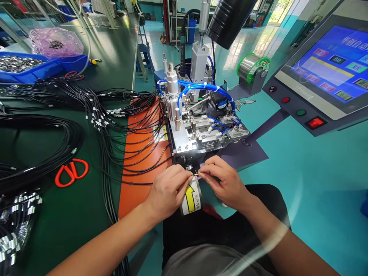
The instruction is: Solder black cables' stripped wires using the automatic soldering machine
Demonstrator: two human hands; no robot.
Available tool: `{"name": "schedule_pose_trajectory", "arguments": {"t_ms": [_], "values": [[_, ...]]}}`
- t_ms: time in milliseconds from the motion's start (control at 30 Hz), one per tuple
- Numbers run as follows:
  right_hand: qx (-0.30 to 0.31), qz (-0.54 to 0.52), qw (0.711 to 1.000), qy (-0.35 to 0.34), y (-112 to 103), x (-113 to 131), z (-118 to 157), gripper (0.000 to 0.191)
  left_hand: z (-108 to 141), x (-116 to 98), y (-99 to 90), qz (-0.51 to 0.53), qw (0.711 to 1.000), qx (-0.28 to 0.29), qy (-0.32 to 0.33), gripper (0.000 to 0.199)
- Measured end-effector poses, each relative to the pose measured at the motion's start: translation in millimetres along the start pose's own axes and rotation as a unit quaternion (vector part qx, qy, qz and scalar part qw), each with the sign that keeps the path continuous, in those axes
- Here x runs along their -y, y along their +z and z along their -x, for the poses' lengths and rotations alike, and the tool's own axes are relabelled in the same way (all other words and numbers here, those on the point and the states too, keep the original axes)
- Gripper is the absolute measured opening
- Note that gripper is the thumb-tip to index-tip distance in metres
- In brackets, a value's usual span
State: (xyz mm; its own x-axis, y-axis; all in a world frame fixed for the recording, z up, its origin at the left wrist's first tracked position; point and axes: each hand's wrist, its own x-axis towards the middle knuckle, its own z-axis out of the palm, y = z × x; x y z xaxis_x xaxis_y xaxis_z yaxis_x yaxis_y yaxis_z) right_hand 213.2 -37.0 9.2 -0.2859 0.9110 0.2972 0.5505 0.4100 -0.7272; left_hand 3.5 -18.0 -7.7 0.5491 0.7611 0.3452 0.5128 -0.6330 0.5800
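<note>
My left hand (168,188) is closed in a pinch on the end of a black cable (140,183) that comes in from the left. From its fingertips short thin wires (196,175), reddish and white, reach across to my right hand (222,182). The right thumb and forefinger are pinched together on the tips of these wires. Both hands are just in front of the soldering machine (201,130), above a label with a yellow arrow (190,199). What lies inside the left fist is hidden.
Many black cables cross the orange board (138,153) from the left. Red-handled scissors (71,172) lie on the green table. A blue tray (31,71) of metal parts stands at the back left. A solder spool (251,68) and a touchscreen panel (330,73) are on the right.
</note>
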Motion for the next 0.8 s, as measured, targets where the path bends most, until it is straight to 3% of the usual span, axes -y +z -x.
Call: {"name": "schedule_pose_trajectory", "arguments": {"t_ms": [267, 433, 633, 733, 800], "values": [[0.045, 0.015, 0.999, 0.013, -6.8, 7.3, -5.4, 0.014, 0.6, 2.7, 1.4, -0.002, 0.999, -0.011, 0.032, 0.018], [0.107, -0.067, 0.99, 0.064, -11.1, 0.9, -13.9, 0.017, -1.9, 3.9, 0.3, 0.034, 0.998, -0.035, 0.048, 0.02], [0.162, -0.211, 0.959, 0.1, -2.4, -11.9, -16.8, 0.022, -5.0, 0.8, -5.6, 0.088, 0.994, -0.037, 0.053, 0.022], [0.135, -0.269, 0.943, 0.139, 2.7, -12.7, -12.8, 0.022, -5.8, -1.2, -6.7, 0.084, 0.995, -0.033, 0.03, 0.019], [0.076, -0.26, 0.947, 0.173, 3.4, -11.3, -8.5, 0.021, -6.4, -2.1, -6.3, 0.08, 0.996, -0.039, 0.004, 0.016]]}}
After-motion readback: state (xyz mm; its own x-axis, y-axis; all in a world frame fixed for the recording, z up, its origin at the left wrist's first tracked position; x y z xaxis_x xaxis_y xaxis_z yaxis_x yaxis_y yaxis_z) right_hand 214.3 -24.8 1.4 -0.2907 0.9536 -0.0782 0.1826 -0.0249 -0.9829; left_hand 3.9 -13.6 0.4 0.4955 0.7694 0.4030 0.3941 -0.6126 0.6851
